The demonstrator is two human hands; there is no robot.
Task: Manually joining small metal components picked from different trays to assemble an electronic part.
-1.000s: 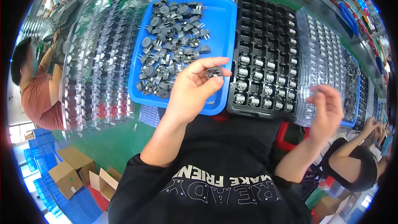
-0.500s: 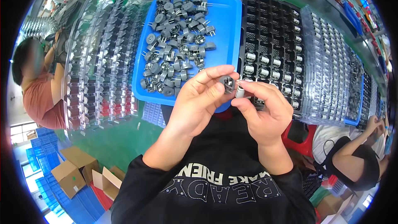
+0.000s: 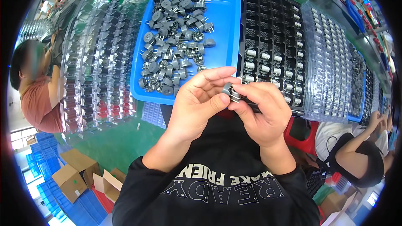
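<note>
Wears a black shirt (image 3: 217, 192) with pale lettering, on the near side of the blue tray (image 3: 222, 29). Holds a grey round part (image 3: 227, 88) in the left hand (image 3: 197, 106), just by the near right corner of the blue tray, with the grip clamped on it between thumb and fingers. Meets it there with the right hand (image 3: 266, 111), with that grip pinched on a bright metal piece (image 3: 235, 96) right against the grey round part; cannot tell its full shape behind the fingertips. Has loose grey parts (image 3: 171, 37) with metal prongs heaped across the left and middle of the blue tray. Has a black compartmented tray (image 3: 268, 25) directly right of the blue tray, with silver cylinders (image 3: 264, 68) in its near rows and down its right column. Has stacked clear trays (image 3: 320, 58) farther right of the blue tray, and clear plastic trays (image 3: 100, 67) to its left. Overlooks a green floor (image 3: 113, 146) and open cardboard boxes (image 3: 69, 182), left of the blue tray and lower down. Shares the room with a person in a reddish top (image 3: 39, 104), well left of the blue tray, and another person (image 3: 351, 157), well right of it.
</note>
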